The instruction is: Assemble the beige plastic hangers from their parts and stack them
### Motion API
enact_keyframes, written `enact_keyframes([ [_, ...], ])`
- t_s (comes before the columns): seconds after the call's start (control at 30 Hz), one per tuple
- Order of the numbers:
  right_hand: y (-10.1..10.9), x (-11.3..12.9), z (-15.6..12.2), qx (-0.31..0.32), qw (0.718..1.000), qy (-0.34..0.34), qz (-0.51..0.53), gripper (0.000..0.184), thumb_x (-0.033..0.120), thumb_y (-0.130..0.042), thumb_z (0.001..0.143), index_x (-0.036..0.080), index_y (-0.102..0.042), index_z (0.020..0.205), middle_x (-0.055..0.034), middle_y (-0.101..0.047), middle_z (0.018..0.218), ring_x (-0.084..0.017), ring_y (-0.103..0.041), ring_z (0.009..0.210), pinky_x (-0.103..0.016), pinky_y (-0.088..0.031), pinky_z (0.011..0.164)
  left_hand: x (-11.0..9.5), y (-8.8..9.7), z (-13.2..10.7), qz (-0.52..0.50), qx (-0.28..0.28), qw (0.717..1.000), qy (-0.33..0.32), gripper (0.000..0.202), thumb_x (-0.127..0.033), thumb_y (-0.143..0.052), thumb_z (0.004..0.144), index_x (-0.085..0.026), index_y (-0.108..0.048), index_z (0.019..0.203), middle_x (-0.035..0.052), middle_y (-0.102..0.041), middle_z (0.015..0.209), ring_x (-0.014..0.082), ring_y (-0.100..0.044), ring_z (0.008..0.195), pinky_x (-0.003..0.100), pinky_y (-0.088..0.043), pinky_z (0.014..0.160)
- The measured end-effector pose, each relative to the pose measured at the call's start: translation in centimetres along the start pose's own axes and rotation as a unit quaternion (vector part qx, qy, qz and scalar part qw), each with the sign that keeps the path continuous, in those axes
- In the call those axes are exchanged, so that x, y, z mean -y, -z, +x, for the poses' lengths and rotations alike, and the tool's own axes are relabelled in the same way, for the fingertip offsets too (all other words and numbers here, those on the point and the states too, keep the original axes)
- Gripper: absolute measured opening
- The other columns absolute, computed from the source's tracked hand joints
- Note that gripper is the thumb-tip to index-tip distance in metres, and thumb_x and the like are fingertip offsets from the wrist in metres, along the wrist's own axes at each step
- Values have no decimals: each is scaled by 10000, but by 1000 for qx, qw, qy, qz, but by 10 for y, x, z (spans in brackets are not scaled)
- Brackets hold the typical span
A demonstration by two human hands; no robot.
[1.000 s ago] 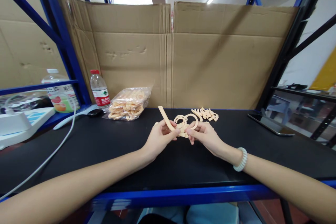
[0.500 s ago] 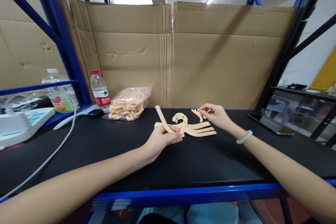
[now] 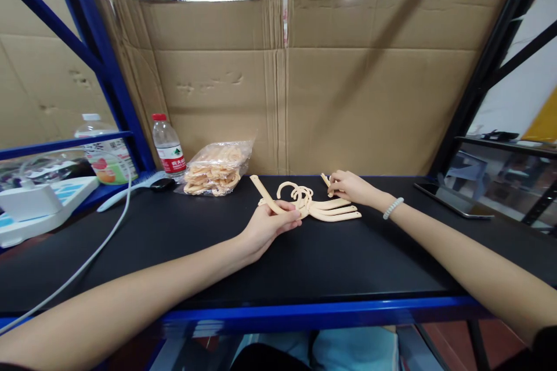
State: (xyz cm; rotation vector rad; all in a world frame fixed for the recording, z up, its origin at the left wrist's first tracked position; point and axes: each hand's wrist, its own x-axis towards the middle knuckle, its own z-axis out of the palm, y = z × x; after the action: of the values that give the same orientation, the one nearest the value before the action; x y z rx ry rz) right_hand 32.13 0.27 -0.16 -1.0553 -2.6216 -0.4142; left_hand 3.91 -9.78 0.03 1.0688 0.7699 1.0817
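My left hand point(image 3: 268, 225) pinches one end of a bundle of pale beige plastic hanger-shaped pieces point(image 3: 311, 206) that lies on the black tabletop point(image 3: 183, 243). The pieces fan out to the right, and one long arm sticks up to the left. My right hand point(image 3: 350, 185), with a white bead bracelet on its wrist, reaches further back and has its fingers closed on a small beige piece point(image 3: 325, 181) from a little pile that the hand mostly hides.
A clear bag of more beige pieces point(image 3: 215, 168) lies at the back left beside a water bottle point(image 3: 168, 146). A white cable point(image 3: 93, 252) crosses the left side. A dark tablet point(image 3: 452, 200) lies at the right. Cardboard sheets point(image 3: 348, 87) wall the back.
My right hand let go of the bundle and reached back to the small pile, closing on a piece. The bundle now rests fanned out on the table, my left hand still holding it.
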Motion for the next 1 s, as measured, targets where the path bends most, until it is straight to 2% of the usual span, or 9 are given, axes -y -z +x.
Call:
enact_keyframes([
  [0.1,3,7,-3,-102,989,-40,104,164,200,-489,866,170,-650,876,-68,-588,817,-159,-528,741,-292,-419,690,-1,0,0,-5,7,1000,1,292,-173,-862,535,-108,-635,706,13,-642,730,119,-654,673,232,-554,720],
  [0.2,10,23,-4,-203,928,-145,276,133,277,-508,858,181,-570,926,-4,-577,646,-125,-512,563,-267,-422,568,-2,0,0,-6,15,1000,-5,303,-190,-867,534,-103,-640,714,15,-643,712,114,-650,670,233,-550,729],
  [0.3,21,48,-3,-221,810,-225,494,180,306,-580,805,185,-535,931,1,-626,611,-130,-574,534,-268,-464,552,-2,1,0,-7,20,1000,-9,298,-199,-860,555,-103,-641,733,18,-647,691,108,-644,667,237,-544,745],
  [0.43,34,79,1,-173,644,-267,696,162,202,-625,733,169,-585,886,-71,-706,774,-173,-674,724,-300,-531,702,-2,3,1,-5,23,1000,-6,310,-207,-854,571,-98,-641,768,27,-662,707,105,-647,670,217,-535,728],
  [0.5,38,89,3,-149,580,-268,755,142,193,-573,763,161,-611,896,-89,-710,817,-187,-681,800,-312,-539,753,-2,4,1,-5,20,1000,-6,321,-208,-856,567,-96,-632,767,27,-663,712,107,-650,676,211,-533,719],
  [0.57,39,96,4,-128,535,-274,789,145,221,-540,807,147,-628,893,-100,-706,825,-185,-679,810,-300,-544,742,-2,4,1,-3,19,1000,-8,329,-213,-858,566,-96,-621,763,25,-659,715,110,-650,685,205,-529,706],
  [0.73,34,109,4,-104,513,-267,809,137,145,-678,751,140,-616,873,-80,-696,839,-88,-607,637,-195,-495,621,-3,4,0,12,26,999,-19,336,-226,-861,559,-93,-616,748,24,-649,717,113,-643,695,208,-522,700],
  [0.83,31,119,4,-92,504,-248,822,208,148,-736,702,156,-605,863,-53,-679,808,-90,-572,650,-188,-450,575,-2,4,0,17,40,999,-29,334,-227,-858,561,-95,-618,751,26,-651,732,118,-642,704,227,-522,724],
  [1.0,33,134,6,-78,533,-206,817,252,194,-775,666,130,-655,877,-56,-664,820,-93,-543,679,-189,-403,535,-2,5,0,41,59,997,-38,309,-215,-846,581,-99,-624,762,22,-650,733,124,-639,725,252,-522,745],
])
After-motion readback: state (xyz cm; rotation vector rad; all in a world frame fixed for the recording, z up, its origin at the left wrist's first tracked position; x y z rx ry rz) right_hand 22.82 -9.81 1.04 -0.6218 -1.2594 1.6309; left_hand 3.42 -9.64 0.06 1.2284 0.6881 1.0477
